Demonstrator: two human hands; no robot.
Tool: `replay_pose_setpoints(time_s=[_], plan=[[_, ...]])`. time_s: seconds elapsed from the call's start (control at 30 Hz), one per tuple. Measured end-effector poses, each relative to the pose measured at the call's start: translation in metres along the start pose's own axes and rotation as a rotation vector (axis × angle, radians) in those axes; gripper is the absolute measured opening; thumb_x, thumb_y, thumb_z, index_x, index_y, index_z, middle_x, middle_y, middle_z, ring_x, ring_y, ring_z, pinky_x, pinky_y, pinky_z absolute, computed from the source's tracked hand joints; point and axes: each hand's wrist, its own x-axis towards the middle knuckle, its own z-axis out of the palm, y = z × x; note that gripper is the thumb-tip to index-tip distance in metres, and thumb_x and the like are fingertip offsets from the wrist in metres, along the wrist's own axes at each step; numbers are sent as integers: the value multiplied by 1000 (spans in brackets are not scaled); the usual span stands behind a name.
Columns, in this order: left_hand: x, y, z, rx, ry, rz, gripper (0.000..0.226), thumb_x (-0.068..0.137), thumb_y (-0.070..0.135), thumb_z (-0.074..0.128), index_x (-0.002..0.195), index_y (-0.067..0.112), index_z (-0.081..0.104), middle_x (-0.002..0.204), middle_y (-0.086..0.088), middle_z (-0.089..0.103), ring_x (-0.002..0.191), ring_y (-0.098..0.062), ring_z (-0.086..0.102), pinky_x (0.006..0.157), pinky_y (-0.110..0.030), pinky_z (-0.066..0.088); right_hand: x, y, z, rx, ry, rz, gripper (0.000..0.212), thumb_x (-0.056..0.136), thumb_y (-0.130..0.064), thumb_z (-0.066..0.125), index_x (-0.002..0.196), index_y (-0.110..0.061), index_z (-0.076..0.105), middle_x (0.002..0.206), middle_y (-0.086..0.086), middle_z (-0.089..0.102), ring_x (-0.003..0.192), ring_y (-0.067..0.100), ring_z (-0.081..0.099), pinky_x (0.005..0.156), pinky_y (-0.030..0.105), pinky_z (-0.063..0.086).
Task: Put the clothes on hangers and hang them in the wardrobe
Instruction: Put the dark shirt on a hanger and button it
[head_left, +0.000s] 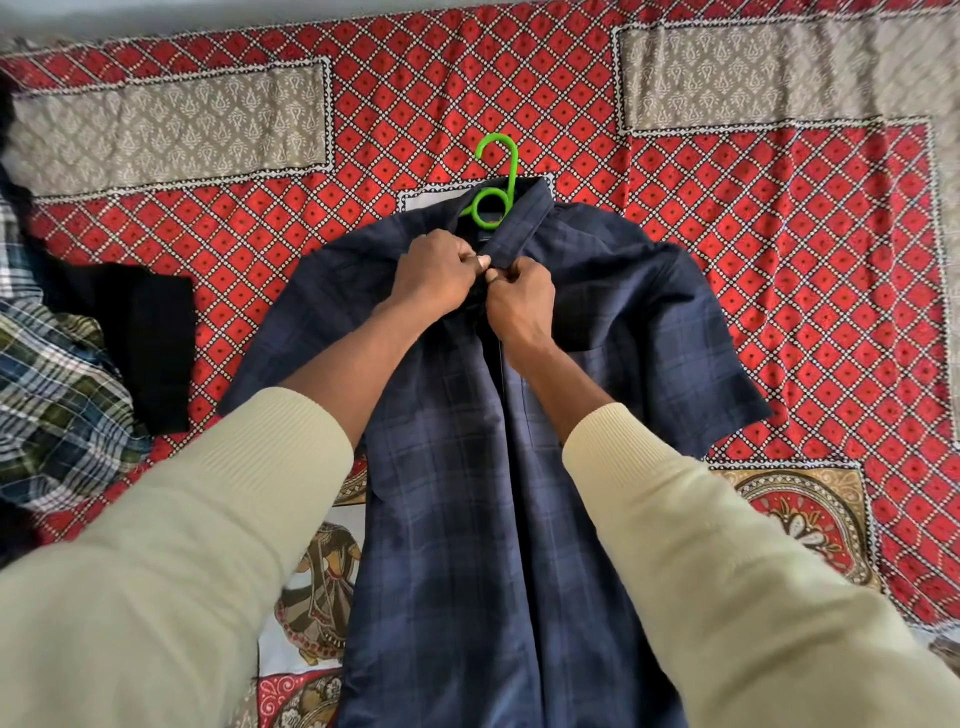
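Head view: both hands meet at the collar of the navy checked shirt (519, 441), which lies front-up on the red patterned bedspread (779, 234). Left hand (436, 275) and right hand (519, 304) each pinch a placket edge, fingers curled tight, working what looks like the top button. Just beyond the grip, the green hanger (496, 182) pokes its hook out of the neck. Left of the grip wait a black garment (150, 343) and a plaid shirt (57, 384). Step in hand, I'd say: securing the shirt on its hanger. Next comes lifting it by the hook towards the wardrobe, not in view.
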Motion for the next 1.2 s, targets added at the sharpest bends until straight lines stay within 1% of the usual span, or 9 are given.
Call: replay_pose_setpoints(time_s=[0.13,0.27,0.37,0.47,0.6,0.73,0.87,1.03,1.2], plan=[[1,5,5,140,-23,-34,28,96,25,56,72,12,58,95,-17,67,96,-34,59,76,-40,45,-4,4,2,-84,0,-90,27,91,-9,54,68,-18,43,77,3,59,71,19,49,63,33,38],[10,-6,-4,-164,-232,-82,28,97,18,57,72,5,57,71,-8,52,73,-21,46,63,-30,34,7,6,-11,35,-194,-96,23,94,-5,56,73,-14,52,67,2,55,61,14,50,60,32,43],[8,-12,-17,-445,-349,-58,14,98,12,55,94,2,64,91,-7,54,88,-12,45,78,-25,34,17,1,-23,387,-424,53,23,96,5,52,77,-8,54,65,4,53,53,9,54,54,21,48],[10,-14,-24,-526,-403,-44,15,98,12,56,84,11,62,85,0,56,77,-4,46,75,-21,33,20,-2,-23,491,-468,134,21,94,7,53,79,-7,54,65,3,56,52,10,57,52,20,50],[17,-17,-15,-62,84,123,12,90,19,68,97,10,71,101,-6,62,95,-19,56,87,-31,44,17,16,-19,58,-68,-4,19,89,-1,58,75,-12,63,69,5,63,63,17,59,62,31,49],[-22,-13,-2,-206,540,100,10,93,18,58,96,10,64,101,-9,61,98,-27,54,86,-35,40,-20,47,-27,-171,173,-205,8,91,-10,56,86,-7,62,90,10,64,85,26,57,75,33,41],[-95,-23,41,-262,452,15,24,99,31,51,88,10,58,87,-8,63,88,-29,57,77,-42,41,-59,95,-24,-420,127,-425,28,92,-29,59,99,-2,61,101,18,58,90,37,56,80,47,47],[-164,-66,100,26,356,-27,34,92,44,54,99,11,57,98,-11,59,93,-32,52,79,-46,42,-85,141,-36,-754,53,-431,55,99,-41,47,142,-7,46,150,14,39,133,33,35,106,48,32],[-187,-116,109,348,269,96,9,89,19,59,97,15,57,109,-12,53,94,-34,50,76,-46,41,-84,171,-63,-924,-21,-607,53,103,-36,35,149,-10,37,159,8,30,148,28,23,119,41,21]])
